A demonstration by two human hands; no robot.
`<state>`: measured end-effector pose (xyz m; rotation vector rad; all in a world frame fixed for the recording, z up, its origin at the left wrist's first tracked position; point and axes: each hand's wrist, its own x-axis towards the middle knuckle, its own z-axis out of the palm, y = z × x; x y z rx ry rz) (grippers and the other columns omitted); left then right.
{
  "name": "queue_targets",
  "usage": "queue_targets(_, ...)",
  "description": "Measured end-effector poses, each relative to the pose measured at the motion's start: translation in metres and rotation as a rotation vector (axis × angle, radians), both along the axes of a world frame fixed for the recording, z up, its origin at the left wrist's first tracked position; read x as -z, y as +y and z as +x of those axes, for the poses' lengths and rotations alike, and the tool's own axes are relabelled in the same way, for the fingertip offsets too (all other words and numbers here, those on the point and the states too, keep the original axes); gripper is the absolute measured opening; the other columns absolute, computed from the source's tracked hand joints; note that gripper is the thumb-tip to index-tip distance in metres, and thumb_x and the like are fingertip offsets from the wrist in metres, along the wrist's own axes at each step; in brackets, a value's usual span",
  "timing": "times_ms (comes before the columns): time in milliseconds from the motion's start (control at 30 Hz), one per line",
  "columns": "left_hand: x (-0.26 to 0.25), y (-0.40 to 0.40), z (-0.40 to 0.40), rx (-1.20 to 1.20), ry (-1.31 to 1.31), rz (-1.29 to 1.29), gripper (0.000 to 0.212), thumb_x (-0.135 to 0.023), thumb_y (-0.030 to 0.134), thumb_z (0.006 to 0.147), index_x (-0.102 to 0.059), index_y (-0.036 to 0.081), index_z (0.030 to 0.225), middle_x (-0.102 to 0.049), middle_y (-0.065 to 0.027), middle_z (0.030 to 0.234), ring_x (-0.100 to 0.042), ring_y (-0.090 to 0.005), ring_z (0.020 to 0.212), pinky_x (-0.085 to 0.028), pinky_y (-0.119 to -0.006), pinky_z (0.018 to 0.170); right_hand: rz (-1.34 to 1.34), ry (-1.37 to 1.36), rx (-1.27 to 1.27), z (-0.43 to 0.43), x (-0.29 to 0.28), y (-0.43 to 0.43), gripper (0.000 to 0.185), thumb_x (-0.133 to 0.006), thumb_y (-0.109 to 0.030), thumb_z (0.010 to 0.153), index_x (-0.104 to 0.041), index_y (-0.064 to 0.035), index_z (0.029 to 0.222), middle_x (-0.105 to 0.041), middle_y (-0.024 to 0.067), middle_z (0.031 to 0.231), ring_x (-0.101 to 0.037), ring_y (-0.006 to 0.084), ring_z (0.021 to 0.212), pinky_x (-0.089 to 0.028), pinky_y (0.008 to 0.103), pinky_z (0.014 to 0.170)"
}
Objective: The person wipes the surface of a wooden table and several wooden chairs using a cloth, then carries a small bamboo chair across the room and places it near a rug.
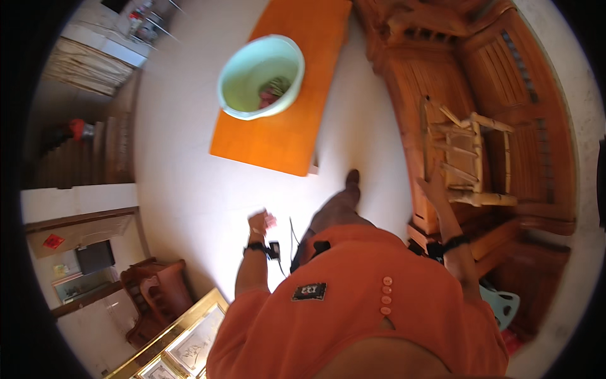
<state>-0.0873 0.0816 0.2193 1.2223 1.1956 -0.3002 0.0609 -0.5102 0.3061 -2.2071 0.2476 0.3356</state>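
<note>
My left hand (260, 221) hangs over the pale floor, left of my body. It is blurred with its fingers curled, and I cannot tell whether a pinkish patch at its edge is a held thing or the fingers. On the right, my right hand (433, 188) has its thumb and fingers spread beside a small bamboo chair (477, 156). Its fingertips overlap the chair's near side in the picture; contact is unclear. That chair rests on the seat of a carved wooden bench (416, 90). Ahead, a pale green plastic basin (241, 71) containing crumpled cloth (274, 91) stands on an orange-brown wooden table (265, 142).
A carved wooden armchair (158, 289) is at the lower left, near a gold-framed picture panel (194, 343). Stairs (90, 151) lie on the left. Behind my right arm is a light-blue plastic stool (504, 305). The table's near corner is close to my foot (352, 177).
</note>
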Motion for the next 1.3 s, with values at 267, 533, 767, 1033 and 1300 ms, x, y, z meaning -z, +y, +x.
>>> queue_targets(267,-0.046,0.012,-0.177,-0.03,0.375,0.124,0.038,-0.058,0.016,0.096,-0.048,-0.007,0.125,-0.062,-0.0255,0.113,-0.066,-0.0442,0.092,-0.061,-0.054,0.068,-0.082,0.087,0.021,-0.068,-0.079,0.019,0.093,-0.062,0.001,0.076,-0.01,-0.0032,0.154,-0.065,0.029,0.1,-0.066,0.0379,0.087,-0.053,0.0382,0.072)
queue_targets(533,-0.061,0.042,-0.165,-0.014,0.03,0.153,0.038,-0.06,0.02,0.091,-0.053,-0.003,0.121,-0.065,-0.0195,0.101,-0.07,-0.0355,0.081,-0.061,-0.048,0.064,-0.017,-0.019,-0.105,-0.111,-0.166,0.065,0.091,-0.061,0.0,0.073,-0.015,-0.0001,0.152,-0.065,0.0286,0.093,-0.066,0.0352,0.076,-0.053,0.038,0.064)
queue_targets(767,-0.055,0.053,-0.197,-0.027,-0.24,0.176,0.026,-0.061,0.011,0.089,-0.061,-0.003,0.111,-0.068,-0.019,0.095,-0.071,-0.0319,0.078,-0.062,-0.041,0.059,-0.123,0.048,-0.064,-0.147,-0.225,0.074,0.066,-0.059,0.0,0.073,-0.043,0.0041,0.137,-0.062,0.0204,0.078,-0.064,0.0249,0.056,-0.05,0.0357,0.043)
queue_targets(1033,0.044,0.151,-0.397,-0.656,-0.124,-0.081,0.034,-0.055,0.016,0.095,-0.048,-0.003,0.122,-0.062,-0.0225,0.102,-0.066,-0.0408,0.076,-0.058,-0.053,0.063,0.006,-0.053,-0.122,-0.216,-0.334,0.131,0.06,-0.053,0.005,0.07,-0.052,0.0029,0.13,-0.048,0.004,0.049,-0.043,0.0116,0.033,-0.035,0.0287,0.032)
queue_targets(1300,0.169,0.227,-0.629,-0.931,-0.094,-0.204,0.026,-0.053,0.022,0.093,-0.047,0.003,0.11,-0.063,-0.0138,0.081,-0.064,-0.031,0.068,-0.054,-0.05,0.062,0.156,0.29,-0.304,-0.246,-0.315,0.254,0.024,-0.065,0.0,0.068,-0.057,0.0016,0.091,-0.049,0.0035,0.051,-0.045,0.0123,0.039,-0.039,0.029,0.037)
